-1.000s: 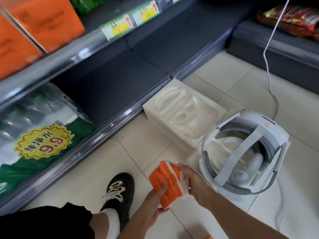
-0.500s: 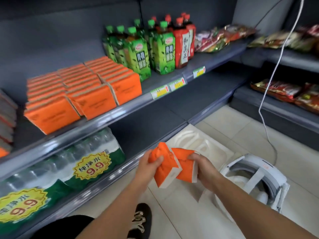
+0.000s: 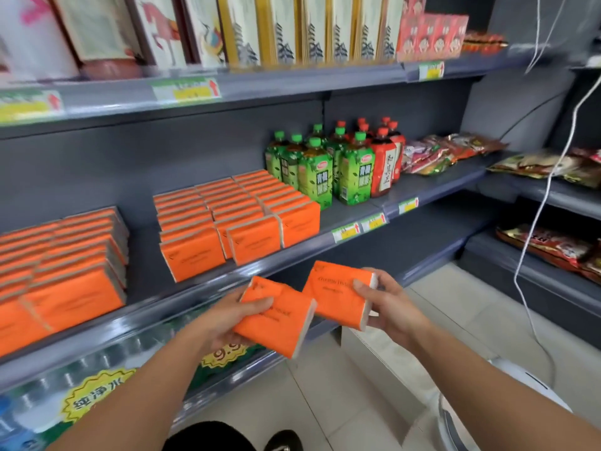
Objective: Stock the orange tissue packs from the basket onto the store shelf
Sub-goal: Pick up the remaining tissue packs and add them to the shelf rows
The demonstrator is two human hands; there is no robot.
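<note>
Head view: my left fingers [image 3: 260, 303] are curled round the near end of one orange tissue pack [image 3: 276, 323], thumb on its top face. My right fingers [image 3: 361, 284] pinch a second pack [image 3: 338, 297] by its white end. Each hand, the left hand [image 3: 224, 323] and the right hand [image 3: 390, 307], thus carries a single pack. The packs overlap at one corner; I cannot tell whether they touch. A second ago both were bunched together low over the floor tiles. They are now separated and raised to just below the rim of the store shelf [image 3: 305, 250], and my gaze has lifted from the floor to the shelving. I judge that picking up is done and placing is next. The basket is not in view. The packs are flat rectangular blocks in glossy orange film with small dark print and white side faces, and they probably yield under pressure. The stocked rows [image 3: 234, 219] stand on edge, with another block of stacks [image 3: 65, 265] to their left and a bare gap [image 3: 143, 275] between the two. The shelf is dark grey, seemingly painted metal, its front rail carrying price labels [image 3: 346, 231]. Green tea bottles [image 3: 318, 172] stand just beside the rows.
</note>
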